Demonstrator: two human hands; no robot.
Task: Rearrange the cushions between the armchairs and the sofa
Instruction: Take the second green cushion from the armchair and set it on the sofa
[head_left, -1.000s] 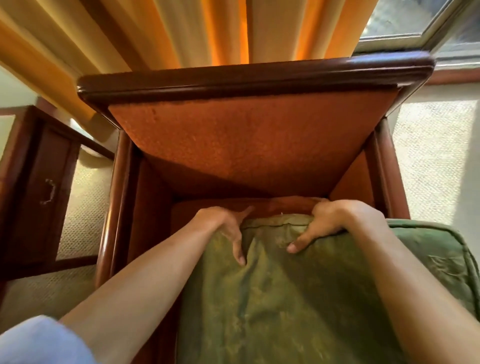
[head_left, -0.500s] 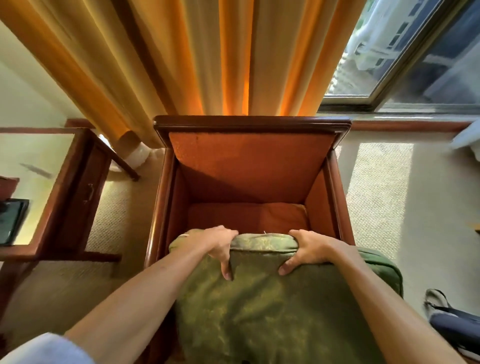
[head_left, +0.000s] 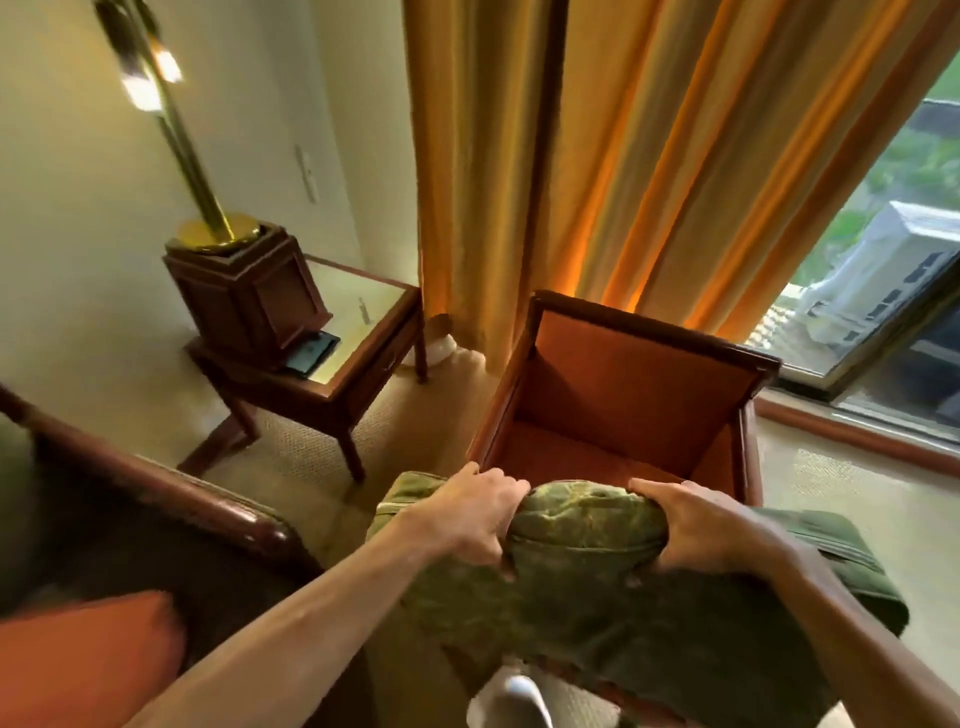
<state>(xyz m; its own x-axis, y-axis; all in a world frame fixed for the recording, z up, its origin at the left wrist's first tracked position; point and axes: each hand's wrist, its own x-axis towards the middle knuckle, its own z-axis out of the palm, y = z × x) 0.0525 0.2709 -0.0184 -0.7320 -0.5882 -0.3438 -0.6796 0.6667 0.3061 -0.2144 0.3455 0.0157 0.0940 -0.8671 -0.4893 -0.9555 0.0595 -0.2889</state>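
While both hands, left hand (head_left: 470, 525) and right hand (head_left: 711, 535), grip the green cushion (head_left: 587, 597) by its far edge, it lies broadside before the armchair (head_left: 639, 395), with the sofa (head_left: 156, 493) on the left.

Warm, fairly dim room. Daylight comes thru the window (head_left: 878, 291) at right and glows orange thru the curtain (head_left: 649, 156) folds. Lamp (head_left: 150, 78) top left is lit but smeared by motion blur. Side table's glass surface (head_left: 358, 306) shows pale glare. Sofa (head_left: 104, 545) corner bottom left sits in deep shadow, soft. Wide-angle lens bends straight lines near edges.
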